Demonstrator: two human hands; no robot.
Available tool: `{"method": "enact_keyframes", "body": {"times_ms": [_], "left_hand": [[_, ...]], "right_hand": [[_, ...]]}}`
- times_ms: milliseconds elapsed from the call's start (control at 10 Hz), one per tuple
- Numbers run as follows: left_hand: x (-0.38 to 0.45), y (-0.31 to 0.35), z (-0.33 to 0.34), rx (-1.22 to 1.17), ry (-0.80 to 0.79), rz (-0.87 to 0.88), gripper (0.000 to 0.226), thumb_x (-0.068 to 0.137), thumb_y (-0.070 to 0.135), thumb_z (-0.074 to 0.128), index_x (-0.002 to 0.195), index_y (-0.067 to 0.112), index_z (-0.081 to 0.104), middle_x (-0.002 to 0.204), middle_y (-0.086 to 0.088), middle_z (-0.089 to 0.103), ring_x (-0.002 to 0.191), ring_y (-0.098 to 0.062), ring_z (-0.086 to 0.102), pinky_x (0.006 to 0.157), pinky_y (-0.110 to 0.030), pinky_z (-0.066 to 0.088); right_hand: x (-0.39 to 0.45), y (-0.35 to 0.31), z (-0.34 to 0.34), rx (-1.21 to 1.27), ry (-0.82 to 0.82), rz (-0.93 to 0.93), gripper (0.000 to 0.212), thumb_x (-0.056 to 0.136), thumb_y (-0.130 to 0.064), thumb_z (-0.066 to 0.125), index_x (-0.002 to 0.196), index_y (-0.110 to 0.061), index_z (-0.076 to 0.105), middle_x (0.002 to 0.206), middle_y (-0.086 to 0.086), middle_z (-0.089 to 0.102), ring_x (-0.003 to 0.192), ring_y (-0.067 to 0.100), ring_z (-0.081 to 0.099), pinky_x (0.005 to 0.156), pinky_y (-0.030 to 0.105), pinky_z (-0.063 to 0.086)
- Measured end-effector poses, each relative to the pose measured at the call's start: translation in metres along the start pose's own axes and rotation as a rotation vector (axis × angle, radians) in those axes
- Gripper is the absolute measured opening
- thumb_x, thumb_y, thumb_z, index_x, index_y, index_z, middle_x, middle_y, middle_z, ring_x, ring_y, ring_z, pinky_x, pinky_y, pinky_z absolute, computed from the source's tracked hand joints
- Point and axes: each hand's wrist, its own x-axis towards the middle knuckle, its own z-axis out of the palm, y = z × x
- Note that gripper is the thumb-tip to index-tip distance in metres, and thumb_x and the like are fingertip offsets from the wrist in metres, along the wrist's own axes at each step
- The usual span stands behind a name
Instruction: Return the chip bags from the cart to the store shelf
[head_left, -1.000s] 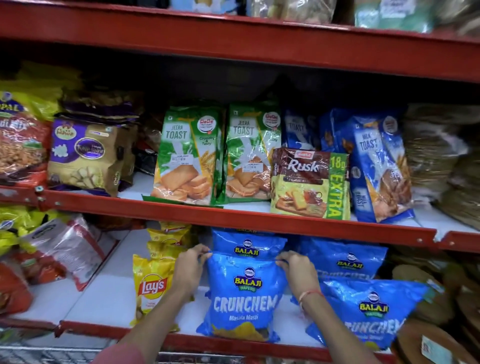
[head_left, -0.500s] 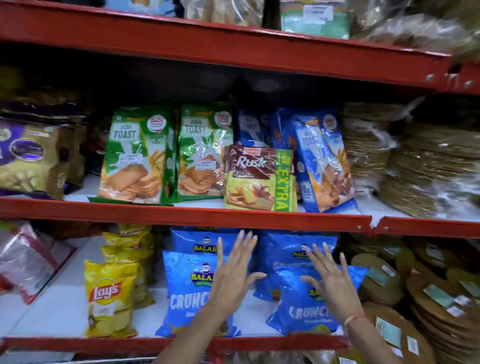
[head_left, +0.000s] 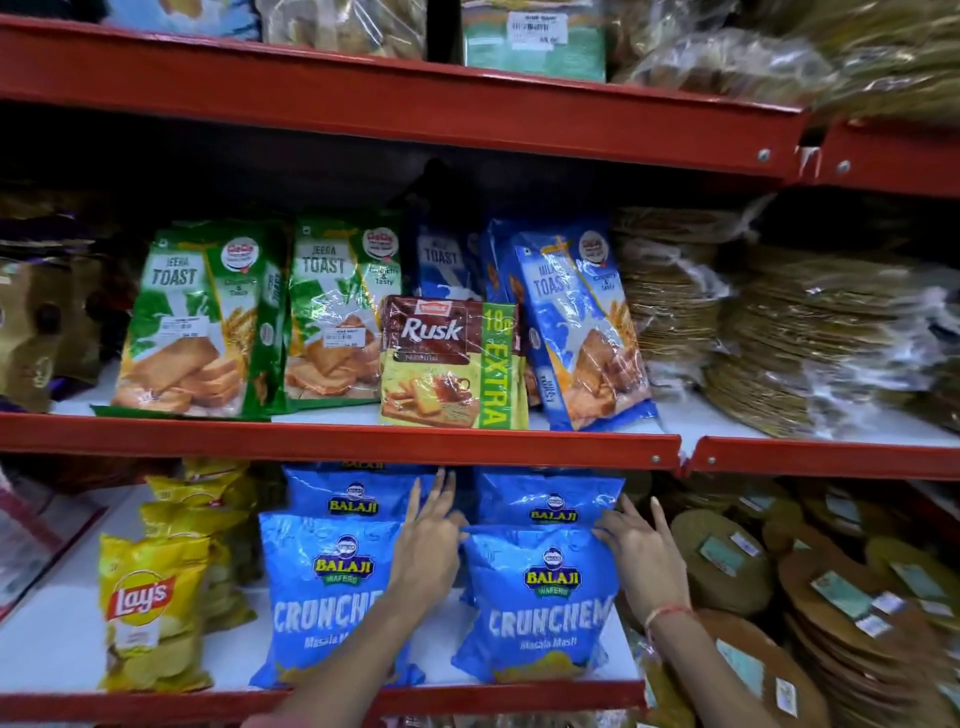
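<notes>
Both hands are on the lower shelf (head_left: 322, 699), working the front right Balaji Crunchem bag (head_left: 540, 603), blue, "Masala Masti" printed under the name. It stands upright at the shelf's front edge. The left hand (head_left: 431, 551) lies against the bag's upper left corner, fingers spread and stretched out, the forearm crossing in front of a second Crunchem bag (head_left: 327, 592) just beside it and covering part of its lettering. The right hand (head_left: 641, 551) touches the upper right corner, fingers loosely apart, a red thread at the wrist; whether either hand is actually pinching the plastic, I cannot tell.

Behind, two more Balaji bags (head_left: 550, 501) stand close in line. Left of the blue row, a yellow Lay's bag (head_left: 150, 613) with more yellow bags stacked behind. Tight on the right, wrapped flat brown rounds (head_left: 852, 618) with small labels crowd the right hand. Overhead, the red shelf rail (head_left: 337, 441) hangs low; above it green Jeera Toast packs (head_left: 192, 317), a Rusk pack (head_left: 447, 364) marked "EXTRA", and a blue Milk Toast pack (head_left: 576, 327).
</notes>
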Motion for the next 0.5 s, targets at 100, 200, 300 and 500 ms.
{"method": "enact_keyframes", "body": {"times_ms": [100,200,300,500], "left_hand": [[0.002,0.003,0.005,-0.016,0.035,0.000,0.023,0.095,0.018,0.044,0.114,0.013,0.056,0.155,-0.011,0.015,0.141,-0.017,-0.009,0.111,-0.036,-0.019],[-0.007,0.006,-0.008,-0.063,0.077,-0.022,0.036,0.098,0.027,0.037,0.132,0.014,0.040,0.156,-0.008,0.012,0.143,-0.016,-0.004,0.117,-0.037,-0.008],[-0.031,-0.001,-0.028,-0.189,0.181,0.065,0.041,0.097,0.035,0.032,0.133,0.016,0.041,0.151,-0.003,0.030,0.141,-0.008,0.008,0.119,-0.028,0.000],[-0.057,-0.050,-0.158,-0.096,0.643,0.272,0.037,0.093,0.025,0.046,0.128,0.013,0.049,0.138,-0.003,0.050,0.132,-0.012,0.039,0.114,-0.042,0.027]], "right_hand": [[-0.002,-0.007,0.002,0.037,0.033,0.025,0.062,0.093,-0.056,0.010,0.084,-0.021,0.061,0.096,0.003,0.072,0.128,0.024,0.047,0.111,0.022,-0.005],[-0.005,-0.018,-0.008,-0.043,0.044,0.037,0.040,0.094,-0.044,0.031,0.099,-0.020,0.063,0.108,0.003,0.070,0.129,0.023,0.046,0.111,0.034,0.014],[-0.014,-0.052,-0.033,-0.024,0.129,-0.053,0.048,0.090,-0.047,0.027,0.102,-0.018,0.064,0.105,0.004,0.073,0.116,0.018,0.059,0.099,0.031,0.042],[0.007,-0.133,-0.145,0.346,0.455,-0.295,0.032,0.086,-0.043,0.049,0.107,-0.022,0.063,0.110,-0.005,0.066,0.113,0.015,0.056,0.100,0.016,0.039]]}}
